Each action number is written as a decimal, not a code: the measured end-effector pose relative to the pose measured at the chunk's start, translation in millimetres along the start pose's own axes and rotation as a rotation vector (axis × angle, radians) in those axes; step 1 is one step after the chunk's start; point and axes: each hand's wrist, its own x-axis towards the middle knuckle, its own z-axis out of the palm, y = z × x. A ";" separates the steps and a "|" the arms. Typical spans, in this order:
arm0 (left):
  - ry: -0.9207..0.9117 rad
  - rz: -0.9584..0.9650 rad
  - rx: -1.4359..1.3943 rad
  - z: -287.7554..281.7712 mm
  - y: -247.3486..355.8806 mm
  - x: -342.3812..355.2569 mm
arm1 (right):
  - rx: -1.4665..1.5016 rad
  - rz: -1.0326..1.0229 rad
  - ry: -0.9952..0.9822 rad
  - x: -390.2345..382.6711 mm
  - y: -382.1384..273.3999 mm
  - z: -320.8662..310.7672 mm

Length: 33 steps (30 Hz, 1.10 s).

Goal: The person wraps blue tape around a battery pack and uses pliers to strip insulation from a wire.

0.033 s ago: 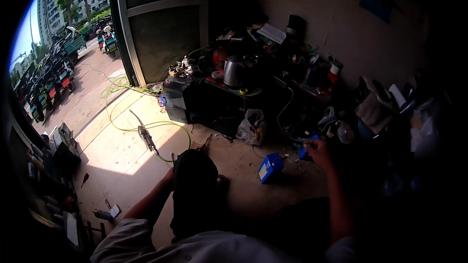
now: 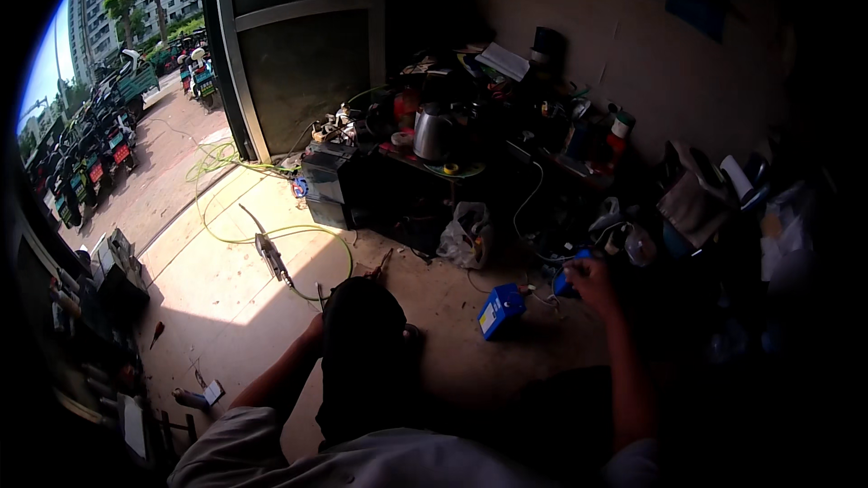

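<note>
My left hand (image 2: 312, 330) is by my dark-clad knee (image 2: 362, 316), closed round something I cannot make out, with a thin tool tip showing above it. My right hand (image 2: 589, 280) is raised with curled fingers beside a blue battery pack (image 2: 564, 282), partly hidden in shadow; what the fingers hold is unclear. A second blue battery pack (image 2: 502, 312) with a pale label and wired connector sits on the floor to their left. A green air hose (image 2: 244, 240) with a metal fitting or tool (image 2: 271, 258) lies on the sunlit floor beyond my left hand.
An open doorway shows parked scooters (image 2: 99, 154). A dark battery box (image 2: 327, 190), cluttered bench with a steel kettle (image 2: 432, 134), plastic bag (image 2: 463, 239) and grey cloth bag (image 2: 687, 208) line the back and right. A screwdriver (image 2: 158, 333) and dark equipment (image 2: 122, 289) are at left.
</note>
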 end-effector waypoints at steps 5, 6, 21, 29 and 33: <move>0.087 0.203 0.573 -36.6 -35.3 -17.5 | 0.004 0.134 -0.037 -11.0 -24.3 4.2; 0.119 0.179 0.652 -58.2 -39.0 -18.6 | 0.026 0.119 -0.049 -9.3 -25.0 11.8; 0.152 -0.303 0.733 -27.5 -149.1 -23.7 | 0.033 0.296 -0.079 -18.0 -35.8 12.6; 0.782 -0.184 0.937 -93.2 -190.4 0.2 | -0.061 0.342 -0.128 -18.6 -49.7 14.0; 0.993 -0.113 1.178 -64.5 -130.1 24.6 | -0.008 0.426 -0.102 -13.7 -18.9 7.0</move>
